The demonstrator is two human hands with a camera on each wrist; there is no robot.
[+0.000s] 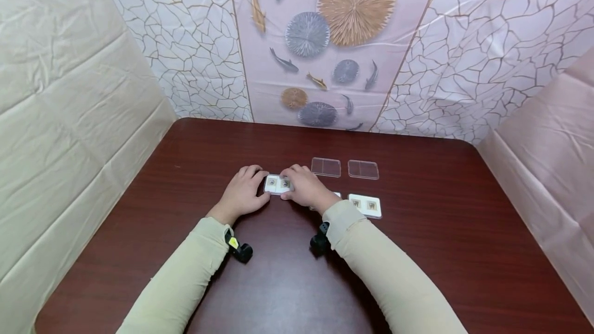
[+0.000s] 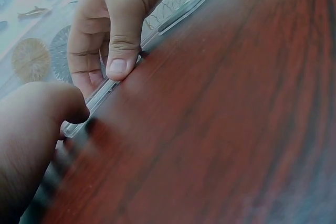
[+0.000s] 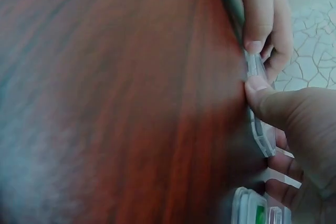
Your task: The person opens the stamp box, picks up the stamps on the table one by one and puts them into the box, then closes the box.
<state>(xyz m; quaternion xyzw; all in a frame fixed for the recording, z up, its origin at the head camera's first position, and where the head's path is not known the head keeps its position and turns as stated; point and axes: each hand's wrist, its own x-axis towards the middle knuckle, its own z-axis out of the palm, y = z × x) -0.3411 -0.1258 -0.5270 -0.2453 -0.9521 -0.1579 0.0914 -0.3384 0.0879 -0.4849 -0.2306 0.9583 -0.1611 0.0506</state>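
Observation:
A flat clear plastic case [image 1: 277, 190] with a white insert and two small square pieces in it lies on the table between my hands. My left hand [image 1: 242, 193] holds its left end, with thumb and fingers at opposite edges. At the right end my right hand [image 1: 303, 185] grips the case, thumb on the near edge and fingers over the far side; they hide part of the right piece. In the left wrist view the case's clear edge [image 2: 106, 91] shows between both thumbs. What the small pieces are is too small to tell.
Two clear rectangular plastic lids [image 1: 326, 167] [image 1: 363, 169] lie behind and right of my right hand. Another white-insert case [image 1: 365, 205] with two square pieces sits to the right. A further white case [image 1: 337, 195] is mostly hidden under my right wrist. Patterned cloth [image 1: 297, 81] hangs behind the dark table [image 1: 278, 282].

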